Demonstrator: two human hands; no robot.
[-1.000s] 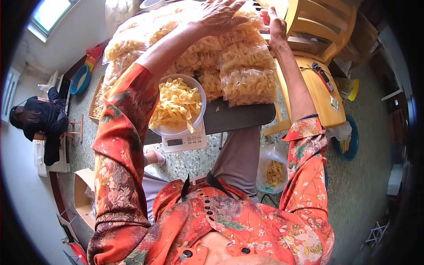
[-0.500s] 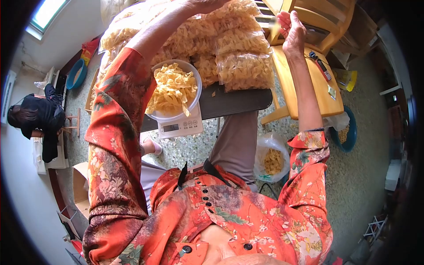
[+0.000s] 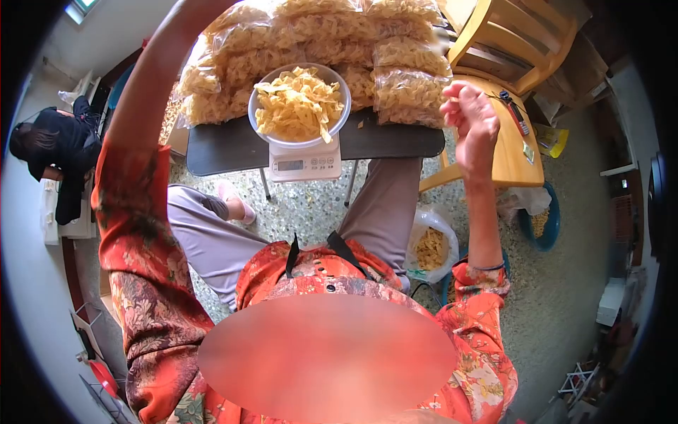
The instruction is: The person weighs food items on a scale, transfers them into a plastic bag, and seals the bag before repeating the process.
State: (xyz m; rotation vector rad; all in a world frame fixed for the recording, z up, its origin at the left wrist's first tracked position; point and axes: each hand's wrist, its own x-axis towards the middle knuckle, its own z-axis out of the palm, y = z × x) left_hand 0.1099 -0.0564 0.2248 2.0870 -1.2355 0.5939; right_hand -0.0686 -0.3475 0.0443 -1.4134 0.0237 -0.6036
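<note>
Right hand [image 3: 472, 131]: fingers loosely curled, apparently ungripping; just right of nearest bag [image 3: 408, 97], whose long axis runs left–right. Bowl [image 3: 291, 143] of dried strips [image 3: 300, 102] on scale [image 3: 306, 164], farther left. Left hand: beyond far-left frame edge, state indeterminable.

Upper centre: bags [image 3: 411, 90] seen as glossy, creased clear plastic. Bowl [image 3: 282, 140] made of smooth translucent plastic, strips [image 3: 299, 103] rough, crinkled. Scale [image 3: 328, 150] cased in smooth plastic. Tabletop [image 3: 395, 141] finished near matt. Upper right: chair [image 3: 510, 166] made of varnished wood. Lower frame: shirt [image 3: 152, 297] made of cloth.
</note>
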